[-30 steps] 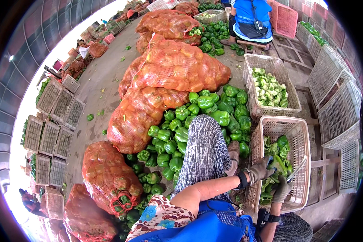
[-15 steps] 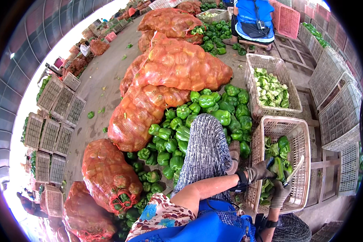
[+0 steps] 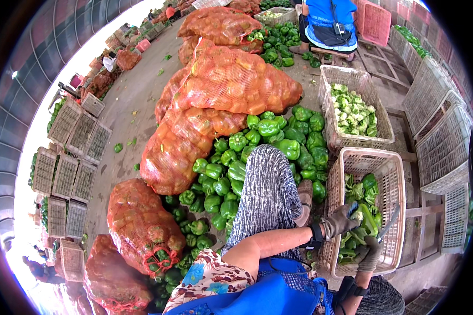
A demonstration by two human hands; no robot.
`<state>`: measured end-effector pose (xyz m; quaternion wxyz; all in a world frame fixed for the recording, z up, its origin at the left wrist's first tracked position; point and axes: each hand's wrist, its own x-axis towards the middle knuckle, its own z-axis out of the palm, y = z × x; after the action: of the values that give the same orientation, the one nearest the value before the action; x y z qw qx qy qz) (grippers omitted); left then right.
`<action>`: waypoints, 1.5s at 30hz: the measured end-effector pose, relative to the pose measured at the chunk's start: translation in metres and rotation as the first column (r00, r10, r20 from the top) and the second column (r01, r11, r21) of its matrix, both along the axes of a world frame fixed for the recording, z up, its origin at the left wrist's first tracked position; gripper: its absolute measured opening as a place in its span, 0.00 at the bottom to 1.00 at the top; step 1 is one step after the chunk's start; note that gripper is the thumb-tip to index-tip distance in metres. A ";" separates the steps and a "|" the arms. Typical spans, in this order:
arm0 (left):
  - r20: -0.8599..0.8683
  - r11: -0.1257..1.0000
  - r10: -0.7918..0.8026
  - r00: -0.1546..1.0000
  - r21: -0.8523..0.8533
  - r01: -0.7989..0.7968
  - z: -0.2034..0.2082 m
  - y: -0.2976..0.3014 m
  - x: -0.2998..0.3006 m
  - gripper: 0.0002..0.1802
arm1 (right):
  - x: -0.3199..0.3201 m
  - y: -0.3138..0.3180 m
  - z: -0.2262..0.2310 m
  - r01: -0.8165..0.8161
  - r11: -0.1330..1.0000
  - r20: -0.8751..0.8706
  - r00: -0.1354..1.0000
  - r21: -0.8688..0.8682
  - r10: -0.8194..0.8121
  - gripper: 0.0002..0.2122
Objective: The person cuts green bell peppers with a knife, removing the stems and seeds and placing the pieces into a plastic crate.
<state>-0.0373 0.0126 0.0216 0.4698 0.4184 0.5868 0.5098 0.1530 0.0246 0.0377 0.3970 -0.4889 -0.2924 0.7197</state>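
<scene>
Nearest me: right hand (image 3: 372,253), gloved, fingers wrapped round a knife (image 3: 390,222), sits lower than a second ago. Left hand (image 3: 340,220), gloved, fingers closed on a green pepper (image 3: 367,219), barely shifted over the near crate (image 3: 384,168). Beyond: loose pepper pile (image 3: 268,134), far crate of cut pieces (image 3: 352,110), orange mesh sacks (image 3: 236,79) unmoved.

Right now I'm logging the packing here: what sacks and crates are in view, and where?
Orange mesh sacks: bulging, piled beyond the loose green peppers.
Beige plastic crate: rectangular, latticed, under both gloved hands, holding cut pepper pieces.
Second beige crate: behind it, holding pale pieces.
Empty crates: rows at left.
</scene>
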 end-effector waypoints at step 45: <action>0.362 0.931 -0.310 0.879 -0.072 0.358 -0.022 0.035 0.043 0.21 | -0.017 0.017 -0.016 0.235 0.867 0.111 0.944 0.439 -0.312 0.17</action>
<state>0.0057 0.0472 -0.0006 0.6738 0.3845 0.4476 0.4448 0.1358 0.0413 0.0216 0.5632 -0.4909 -0.4017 0.5295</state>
